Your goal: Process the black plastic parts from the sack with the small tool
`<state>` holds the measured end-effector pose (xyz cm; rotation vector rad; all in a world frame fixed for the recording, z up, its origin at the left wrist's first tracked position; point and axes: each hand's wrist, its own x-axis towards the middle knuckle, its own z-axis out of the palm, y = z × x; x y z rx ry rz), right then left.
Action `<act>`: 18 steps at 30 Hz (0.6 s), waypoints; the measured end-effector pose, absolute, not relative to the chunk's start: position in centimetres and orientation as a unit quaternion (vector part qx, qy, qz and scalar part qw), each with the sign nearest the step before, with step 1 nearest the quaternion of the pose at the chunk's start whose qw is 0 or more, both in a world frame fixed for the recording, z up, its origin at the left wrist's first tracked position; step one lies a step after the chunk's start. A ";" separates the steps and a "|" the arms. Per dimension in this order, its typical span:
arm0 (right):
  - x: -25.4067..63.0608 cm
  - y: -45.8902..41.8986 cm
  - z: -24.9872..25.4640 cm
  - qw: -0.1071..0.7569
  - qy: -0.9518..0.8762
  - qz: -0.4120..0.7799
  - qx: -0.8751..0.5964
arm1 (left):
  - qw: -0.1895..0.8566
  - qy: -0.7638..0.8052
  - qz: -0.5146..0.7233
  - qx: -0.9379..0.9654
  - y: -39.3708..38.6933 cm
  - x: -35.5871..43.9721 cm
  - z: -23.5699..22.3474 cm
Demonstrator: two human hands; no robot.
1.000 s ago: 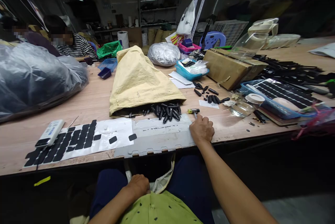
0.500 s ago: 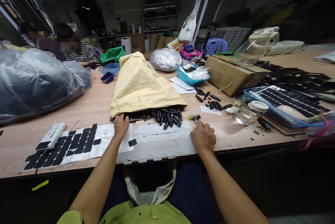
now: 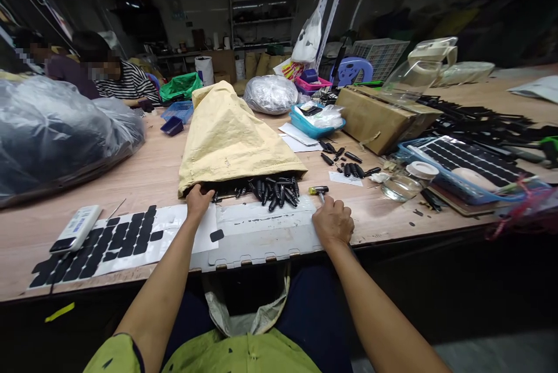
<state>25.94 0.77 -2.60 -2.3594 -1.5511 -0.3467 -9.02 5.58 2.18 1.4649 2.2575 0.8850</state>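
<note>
At the near left corner of the cloth bag (image 3: 235, 140), the left hand (image 3: 199, 201) has its fingers at the opening; whether they grip the cloth cannot be determined. Black pieces (image 3: 276, 194) lie to the right of this hand, at the bag's mouth. The right hand (image 3: 333, 222) is closed around the handle of a hammer (image 3: 318, 190), its head just beyond the fist. One second earlier, the left hand was well apart from the bag; the right-hand grip is unchanged.
</note>
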 end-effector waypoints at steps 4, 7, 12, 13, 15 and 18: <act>26.0 0.8 -2.6 0.148 -0.538 -0.115 -0.822 | 0.188 0.766 0.398 0.469 3.1 -8.5 2.7; 26.0 0.8 -2.6 0.147 -0.538 -0.114 -0.822 | 0.222 0.735 0.435 0.470 0.5 -7.4 2.8; 25.9 0.8 -2.5 0.138 -0.534 -0.108 -0.827 | 0.321 0.665 0.417 0.529 -2.9 -4.0 2.2; 25.9 0.7 -2.4 0.137 -0.534 -0.106 -0.827 | 0.328 0.655 0.406 0.546 -3.3 -3.3 2.0; 25.8 0.7 -2.3 0.137 -0.534 -0.102 -0.828 | 0.323 0.639 0.377 0.587 -3.8 -2.1 1.5; 25.8 0.6 -2.2 0.137 -0.533 -0.099 -0.829 | 0.269 0.625 0.324 0.657 -4.1 -1.0 0.6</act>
